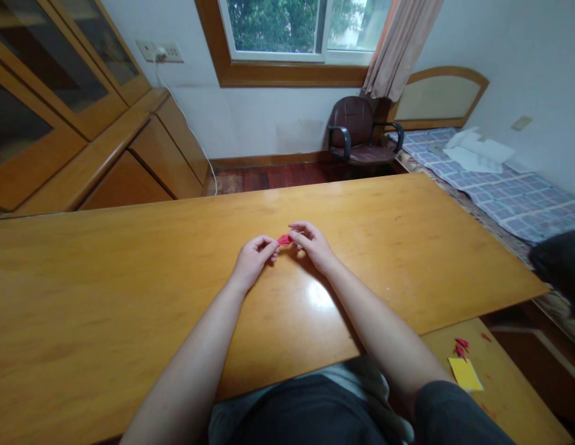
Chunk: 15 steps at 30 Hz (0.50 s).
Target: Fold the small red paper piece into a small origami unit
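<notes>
A small red folded piece point(284, 240) is held just above the wooden table point(130, 278), between my two hands. My left hand point(257, 258) pinches its left end between thumb and fingertips. At its right end, my right hand point(312, 243) grips it with the thumb and index finger, the other fingers loosely curved. The finer folds of the piece are too small to make out.
On a lower surface point(514, 395) at the right lie a yellow square point(465, 374) and small red pieces point(460, 350). A brown armchair point(354, 127) stands beyond the table, a bed point(509, 191) at the right, wooden cabinets point(130, 167) at the left.
</notes>
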Motion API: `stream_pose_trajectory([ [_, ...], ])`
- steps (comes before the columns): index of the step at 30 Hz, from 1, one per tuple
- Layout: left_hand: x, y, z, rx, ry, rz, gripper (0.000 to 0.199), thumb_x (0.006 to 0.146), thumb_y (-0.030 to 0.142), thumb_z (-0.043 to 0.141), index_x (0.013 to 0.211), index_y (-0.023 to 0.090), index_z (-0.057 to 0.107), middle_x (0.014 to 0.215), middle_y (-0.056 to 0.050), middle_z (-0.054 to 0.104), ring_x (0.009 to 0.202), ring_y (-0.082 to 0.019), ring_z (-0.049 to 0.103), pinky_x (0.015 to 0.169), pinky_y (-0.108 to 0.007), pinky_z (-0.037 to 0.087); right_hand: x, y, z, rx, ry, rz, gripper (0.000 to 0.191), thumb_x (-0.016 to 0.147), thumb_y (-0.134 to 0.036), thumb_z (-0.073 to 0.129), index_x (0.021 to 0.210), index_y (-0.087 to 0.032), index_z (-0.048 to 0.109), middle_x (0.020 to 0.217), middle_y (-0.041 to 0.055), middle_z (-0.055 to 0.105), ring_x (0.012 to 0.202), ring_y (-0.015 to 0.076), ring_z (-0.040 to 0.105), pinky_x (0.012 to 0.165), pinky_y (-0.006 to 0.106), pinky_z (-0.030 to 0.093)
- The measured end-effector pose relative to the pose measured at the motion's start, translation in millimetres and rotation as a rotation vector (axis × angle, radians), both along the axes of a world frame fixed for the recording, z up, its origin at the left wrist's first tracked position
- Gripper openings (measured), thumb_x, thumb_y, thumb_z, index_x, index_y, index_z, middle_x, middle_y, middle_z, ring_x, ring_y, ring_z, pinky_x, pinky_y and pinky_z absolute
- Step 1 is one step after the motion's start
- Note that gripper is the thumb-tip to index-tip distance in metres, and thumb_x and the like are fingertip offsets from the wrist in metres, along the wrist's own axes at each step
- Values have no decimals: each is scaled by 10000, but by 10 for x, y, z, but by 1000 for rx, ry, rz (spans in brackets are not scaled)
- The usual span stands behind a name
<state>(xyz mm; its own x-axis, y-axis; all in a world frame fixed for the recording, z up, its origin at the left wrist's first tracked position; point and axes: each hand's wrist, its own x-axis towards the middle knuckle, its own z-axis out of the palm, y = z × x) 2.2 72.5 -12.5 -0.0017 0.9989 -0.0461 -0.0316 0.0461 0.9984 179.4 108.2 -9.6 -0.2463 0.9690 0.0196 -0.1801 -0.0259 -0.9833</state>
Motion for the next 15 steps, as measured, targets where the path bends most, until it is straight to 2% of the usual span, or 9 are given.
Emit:
stream_pose_trajectory([
  [4, 18, -11, 27, 3, 21, -2, 267, 757, 407, 725, 751, 157, 632, 652, 11, 617, 566, -103, 561, 566, -225, 459, 8, -15, -13, -2, -50, 70, 289, 736, -404, 728, 893, -169, 668, 828, 10, 663, 699, 106, 544, 667, 243, 426],
  [8, 20, -13, 23, 2, -15, 52, 274, 747, 413, 730, 765, 159, 630, 684, 3, 640, 558, -102, 563, 550, -227, 463, 6, -27, -21, -21, -48, 84, 282, 717, -394, 743, 852, -162, 657, 758, -7, 639, 654, 97, 526, 636, 235, 408],
  [11, 12, -9, 4, 8, -32, 73, 291, 753, 432, 732, 785, 159, 637, 706, 0, 646, 556, -98, 561, 533, -221, 455, 2, -30, -21, -37, -43, 97, 296, 710, -395, 746, 876, -169, 652, 729, -16, 625, 634, 97, 524, 603, 227, 403],
  [15, 15, -5, -17, 7, -32, 24, 298, 755, 436, 745, 821, 162, 646, 702, 5, 640, 565, -98, 562, 534, -216, 449, 1, -29, -34, -27, -29, 106, 343, 725, -385, 744, 988, -178, 670, 757, -10, 642, 643, 100, 541, 608, 227, 419],
])
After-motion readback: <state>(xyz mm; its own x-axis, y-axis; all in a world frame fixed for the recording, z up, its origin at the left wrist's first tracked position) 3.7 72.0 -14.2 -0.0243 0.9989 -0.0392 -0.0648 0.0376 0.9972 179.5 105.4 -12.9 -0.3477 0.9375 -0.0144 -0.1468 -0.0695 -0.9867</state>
